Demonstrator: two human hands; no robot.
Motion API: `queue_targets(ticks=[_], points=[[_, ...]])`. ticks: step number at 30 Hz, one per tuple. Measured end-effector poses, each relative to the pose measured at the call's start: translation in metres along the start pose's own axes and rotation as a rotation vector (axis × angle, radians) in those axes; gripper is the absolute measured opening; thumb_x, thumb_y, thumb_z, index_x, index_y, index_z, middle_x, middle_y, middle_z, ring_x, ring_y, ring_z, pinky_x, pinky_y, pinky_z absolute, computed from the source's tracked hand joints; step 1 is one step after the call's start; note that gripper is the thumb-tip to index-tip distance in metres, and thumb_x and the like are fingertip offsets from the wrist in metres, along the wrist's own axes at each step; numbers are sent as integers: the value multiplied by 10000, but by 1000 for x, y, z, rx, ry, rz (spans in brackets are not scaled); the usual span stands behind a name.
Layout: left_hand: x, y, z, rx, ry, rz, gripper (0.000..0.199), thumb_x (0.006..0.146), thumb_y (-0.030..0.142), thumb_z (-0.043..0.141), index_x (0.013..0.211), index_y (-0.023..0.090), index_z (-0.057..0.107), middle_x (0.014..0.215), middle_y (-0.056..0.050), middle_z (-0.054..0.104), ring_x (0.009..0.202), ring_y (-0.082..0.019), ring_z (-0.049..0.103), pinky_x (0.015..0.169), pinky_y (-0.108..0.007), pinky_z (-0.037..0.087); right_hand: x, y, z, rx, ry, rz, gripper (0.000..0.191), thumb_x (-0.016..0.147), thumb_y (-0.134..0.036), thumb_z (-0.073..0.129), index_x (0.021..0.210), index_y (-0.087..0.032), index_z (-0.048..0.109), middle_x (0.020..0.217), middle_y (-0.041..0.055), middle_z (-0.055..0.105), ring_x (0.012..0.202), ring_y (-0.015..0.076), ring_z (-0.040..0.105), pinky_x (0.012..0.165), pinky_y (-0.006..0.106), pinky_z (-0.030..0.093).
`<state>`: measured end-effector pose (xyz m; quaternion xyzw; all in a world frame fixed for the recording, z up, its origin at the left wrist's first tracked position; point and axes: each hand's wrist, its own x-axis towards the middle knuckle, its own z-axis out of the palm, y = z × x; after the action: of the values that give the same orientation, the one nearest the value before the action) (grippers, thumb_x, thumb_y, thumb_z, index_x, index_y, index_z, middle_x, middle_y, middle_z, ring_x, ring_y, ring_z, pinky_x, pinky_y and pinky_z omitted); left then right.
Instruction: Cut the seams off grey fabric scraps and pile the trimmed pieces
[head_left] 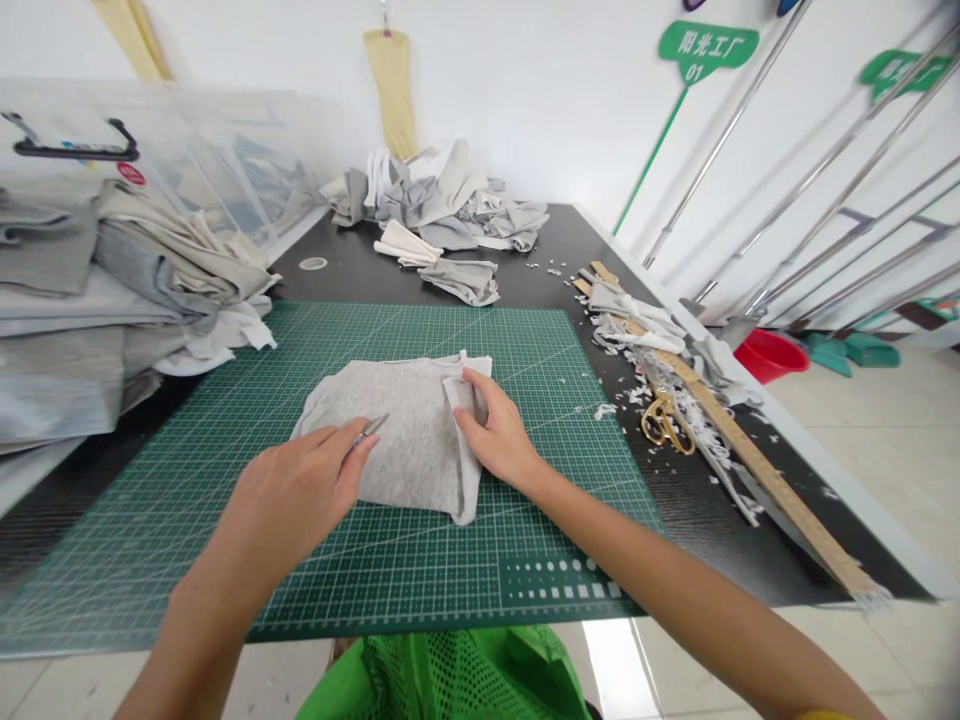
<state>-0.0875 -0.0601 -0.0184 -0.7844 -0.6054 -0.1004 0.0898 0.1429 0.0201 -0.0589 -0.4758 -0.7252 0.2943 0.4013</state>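
Grey knit (397, 440) lies inside the cutting mat's (450, 570) edges, right fingers (480, 400) spread on it, left fingers (349, 438) pinching snips (373, 428).

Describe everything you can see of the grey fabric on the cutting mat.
This grey knit fabric lies flat on the green cutting mat, mottled and soft-looking, with its right edge folded over. The right hand presses on that fold. The left hand holds small snips over its left part.

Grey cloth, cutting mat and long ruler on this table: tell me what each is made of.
The grey cloth looks like knit jersey: matte, soft, heathered, with limp folds. The cutting mat seems matte green plastic or rubber, grid printed on it. The long ruler looks like wood, dull and tan.
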Motion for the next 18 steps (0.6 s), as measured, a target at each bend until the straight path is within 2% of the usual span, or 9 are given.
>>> queue_targets(ticks=[4, 7, 14, 18], points=[[1, 2, 1, 4, -8, -21, 385, 987, 419, 427, 1253, 166, 547, 1035, -100, 711, 844, -278, 693, 703, -398, 532, 0, 1, 1, 1, 6, -9, 501, 839, -214, 540, 1336, -226, 480, 1372, 84, 541, 1278, 237, 497, 1114, 481, 367], [0, 0, 2, 4, -37, 3, 361, 990, 395, 421, 1200, 150, 582, 1009, -101, 715, 835, -279, 695, 705, -402, 533, 0, 2, 1, -2, 6, -12, 505, 836, -212, 542, 1338, -206, 480, 1371, 94, 542, 1280, 237, 495, 1119, 468, 363], [-1, 2, -4, -11, 50, 9, 343, 988, 401, 435, 1210, 177, 572, 1021, -86, 713, 839, -267, 694, 725, -398, 533, 0, 1, 0, -4, 6, -16, 499, 838, -209, 540, 1333, -178, 483, 1370, 105, 541, 1276, 230, 496, 1123, 452, 360], [0, 3, -2, -3, -12, 8, 355, 987, 408, 433, 1212, 170, 568, 1011, -92, 713, 823, -276, 692, 697, -402, 529, 0, 1, 0, -2, 3, -11, 498, 842, -216, 541, 1336, -215, 477, 1370, 89, 540, 1277, 233, 496, 1117, 472, 363]])
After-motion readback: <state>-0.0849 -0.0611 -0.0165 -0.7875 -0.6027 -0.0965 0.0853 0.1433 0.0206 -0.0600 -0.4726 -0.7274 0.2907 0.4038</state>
